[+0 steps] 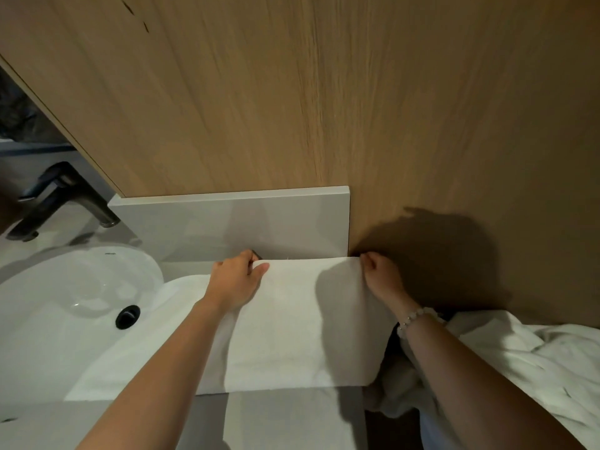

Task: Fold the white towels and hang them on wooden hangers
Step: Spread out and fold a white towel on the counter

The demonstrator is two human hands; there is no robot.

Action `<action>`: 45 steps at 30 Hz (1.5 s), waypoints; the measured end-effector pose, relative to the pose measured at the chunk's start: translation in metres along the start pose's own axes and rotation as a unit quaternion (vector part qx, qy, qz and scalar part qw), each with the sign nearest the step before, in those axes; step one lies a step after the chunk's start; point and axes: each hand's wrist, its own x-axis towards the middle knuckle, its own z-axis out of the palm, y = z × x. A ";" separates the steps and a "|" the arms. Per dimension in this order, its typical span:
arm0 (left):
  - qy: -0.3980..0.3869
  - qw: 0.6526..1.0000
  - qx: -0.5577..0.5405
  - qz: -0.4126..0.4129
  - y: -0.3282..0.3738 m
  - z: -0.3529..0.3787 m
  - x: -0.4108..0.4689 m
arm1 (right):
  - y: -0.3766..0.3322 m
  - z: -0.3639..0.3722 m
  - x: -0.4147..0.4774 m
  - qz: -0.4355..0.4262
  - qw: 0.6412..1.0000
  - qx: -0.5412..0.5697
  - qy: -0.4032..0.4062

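While two hands (235,280) (380,275) pinch it, one towel (292,326) drapes.

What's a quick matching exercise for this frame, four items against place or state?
Things:
1. faucet
2. flat towel
3. crumpled towels
4. bracelet

Place or state:
A. on the wrist of the right hand
B. far edge gripped by the left hand and the right hand
C. heaped at the right of the view
D. dark, behind the sink at left

Pairs: 1-D, 2-B, 3-C, 4-A
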 end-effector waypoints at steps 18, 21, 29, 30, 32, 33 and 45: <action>-0.001 0.997 -0.034 -0.071 -0.032 -0.016 -0.003 | -0.077 0.060 -0.067 -0.355 0.912 -0.145 0.144; -0.051 0.997 -0.010 -0.063 -0.035 -0.024 0.000 | -0.075 0.087 -0.076 -0.342 0.908 -0.240 0.020; -0.117 0.991 0.060 -0.011 -0.034 -0.036 0.010 | -0.060 0.083 -0.094 -0.319 0.859 -0.393 -0.078; -0.103 0.993 0.049 -0.009 -0.035 -0.035 0.010 | -0.060 0.083 -0.094 -0.323 0.859 -0.387 -0.088; -0.078 0.997 0.021 -0.014 -0.034 -0.032 0.008 | -0.060 0.084 -0.091 -0.313 0.864 -0.378 -0.111; -0.068 0.998 0.012 -0.012 -0.035 -0.030 0.007 | -0.062 0.083 -0.092 -0.313 0.868 -0.371 -0.107; -0.049 0.998 -0.035 0.002 -0.036 -0.014 0.002 | -0.069 0.033 -0.030 -0.253 0.903 -0.344 -0.045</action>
